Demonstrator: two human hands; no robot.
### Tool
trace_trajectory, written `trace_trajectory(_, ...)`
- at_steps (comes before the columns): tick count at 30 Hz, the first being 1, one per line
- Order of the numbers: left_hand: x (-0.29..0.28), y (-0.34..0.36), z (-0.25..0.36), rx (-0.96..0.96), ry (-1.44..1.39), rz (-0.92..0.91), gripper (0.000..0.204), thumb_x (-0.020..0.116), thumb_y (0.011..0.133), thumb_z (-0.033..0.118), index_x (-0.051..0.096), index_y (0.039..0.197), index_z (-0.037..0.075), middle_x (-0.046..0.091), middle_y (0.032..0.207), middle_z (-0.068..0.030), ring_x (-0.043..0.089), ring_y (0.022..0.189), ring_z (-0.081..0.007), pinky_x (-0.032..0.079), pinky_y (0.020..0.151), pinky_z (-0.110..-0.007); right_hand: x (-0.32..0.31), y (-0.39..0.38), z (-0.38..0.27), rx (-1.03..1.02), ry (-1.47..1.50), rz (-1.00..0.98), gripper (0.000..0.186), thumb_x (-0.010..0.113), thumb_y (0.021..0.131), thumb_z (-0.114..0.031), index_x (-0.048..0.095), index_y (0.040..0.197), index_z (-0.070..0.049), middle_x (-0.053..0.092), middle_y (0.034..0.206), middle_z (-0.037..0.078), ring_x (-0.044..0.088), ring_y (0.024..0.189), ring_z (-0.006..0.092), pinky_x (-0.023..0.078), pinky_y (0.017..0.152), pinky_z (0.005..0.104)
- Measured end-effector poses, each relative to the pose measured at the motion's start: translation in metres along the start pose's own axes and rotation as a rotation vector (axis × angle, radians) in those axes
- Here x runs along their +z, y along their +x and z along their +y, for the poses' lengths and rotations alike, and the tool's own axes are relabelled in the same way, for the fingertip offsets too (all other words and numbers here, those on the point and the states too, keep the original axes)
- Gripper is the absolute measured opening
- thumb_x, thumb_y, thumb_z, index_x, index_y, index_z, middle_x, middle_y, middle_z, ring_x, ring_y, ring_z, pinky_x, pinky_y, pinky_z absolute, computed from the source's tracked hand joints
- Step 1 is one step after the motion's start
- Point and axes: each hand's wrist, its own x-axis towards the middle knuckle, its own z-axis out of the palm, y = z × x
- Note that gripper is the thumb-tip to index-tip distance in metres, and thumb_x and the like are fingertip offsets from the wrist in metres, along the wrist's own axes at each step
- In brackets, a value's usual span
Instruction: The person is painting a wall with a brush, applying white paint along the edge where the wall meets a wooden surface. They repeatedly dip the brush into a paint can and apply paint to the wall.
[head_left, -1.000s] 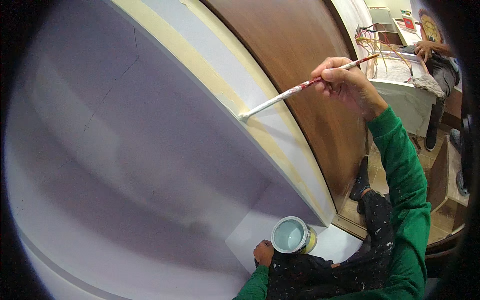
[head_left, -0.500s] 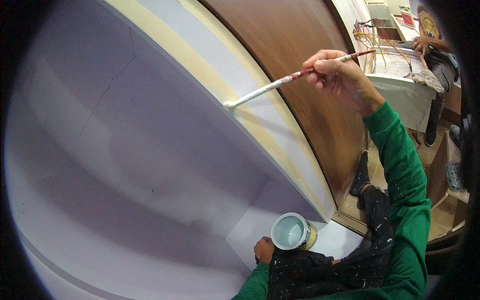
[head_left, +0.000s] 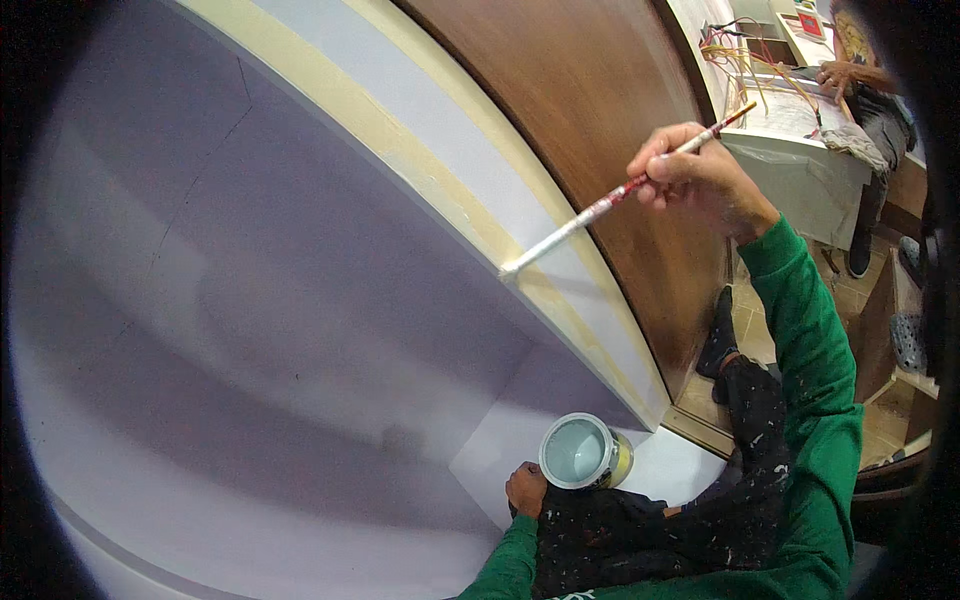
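Observation:
My right hand (head_left: 695, 175) grips a long thin paintbrush (head_left: 600, 207) with a red handle smeared in pale paint. The bristle tip touches the taped edge (head_left: 440, 190) of a pale lilac wall panel (head_left: 250, 330). My left hand (head_left: 527, 488) holds a small round paint can (head_left: 582, 452) of pale blue-grey paint low against my knee. Both sleeves are green, and my dark trousers are spattered with paint.
A brown wooden door or panel (head_left: 590, 110) runs beside the tape. Another person (head_left: 870, 90) stands at the top right by a covered white table (head_left: 800, 170) with loose wires. Tiled floor and a sandal (head_left: 908, 340) lie at right.
The brush tip has slid down and to the right along the taped edge, after first moving up. My right hand followed it. The paint can has stayed put.

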Motion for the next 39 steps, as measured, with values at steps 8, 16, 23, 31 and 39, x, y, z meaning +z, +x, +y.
trace_trajectory(8,-0.005,-0.003,0.006,0.023,0.025,0.061,0.028,0.06,0.091,0.033,0.078,0.097,0.013,0.076,0.095,-0.0145,0.072,0.091,-0.0352,0.054,0.082,-0.047,0.005,0.007,-0.009,-0.11,0.111,-0.027,0.026,0.066,0.097,-0.019,0.07,0.111,0.002,0.073,0.095,0.01,0.069,0.08,0.0103,0.057,0.073,0.0225)
trace_trajectory(16,-0.002,-0.002,0.004,0.011,0.051,0.036,0.024,0.061,0.09,0.03,0.078,0.097,0.014,0.076,0.092,-0.014,0.072,0.09,-0.0361,0.055,0.081,-0.048,-0.001,-0.02,0.007,0.049,-0.048,-0.025,0.024,0.071,0.093,-0.021,0.072,0.103,0.001,0.075,0.087,0.009,0.068,0.073,0.0094,0.049,0.062,0.0193)
trace_trajectory(23,-0.001,-0.001,0.004,0.017,0.067,0.033,0.023,0.063,0.089,0.032,0.077,0.096,0.015,0.077,0.093,-0.0115,0.073,0.088,-0.0334,0.055,0.079,-0.046,0.014,-0.012,-0.007,-0.018,-0.026,0.04,0.026,0.071,0.093,-0.024,0.072,0.102,0.0,0.074,0.087,0.008,0.069,0.075,0.01,0.053,0.064,0.0211)
trace_trajectory(31,-0.001,0.0,0.007,0.028,0.085,0.061,0.023,0.063,0.089,0.032,0.078,0.095,0.015,0.076,0.091,-0.0125,0.073,0.088,-0.0345,0.056,0.078,-0.046,-0.011,-0.024,0.01,0.032,-0.061,-0.099,0.026,0.07,0.095,-0.02,0.071,0.106,0.004,0.075,0.091,0.011,0.069,0.077,0.0096,0.053,0.066,0.0198)
trace_trajectory(39,0.0,0.001,0.009,0.03,0.076,0.044,0.024,0.062,0.09,0.032,0.078,0.096,0.016,0.076,0.093,-0.0128,0.073,0.089,-0.0341,0.055,0.08,-0.047,0.0,-0.018,-0.009,-0.014,-0.026,-0.038,0.025,0.068,0.098,-0.019,0.071,0.108,0.004,0.074,0.094,0.011,0.07,0.08,0.0108,0.055,0.069,0.0215)
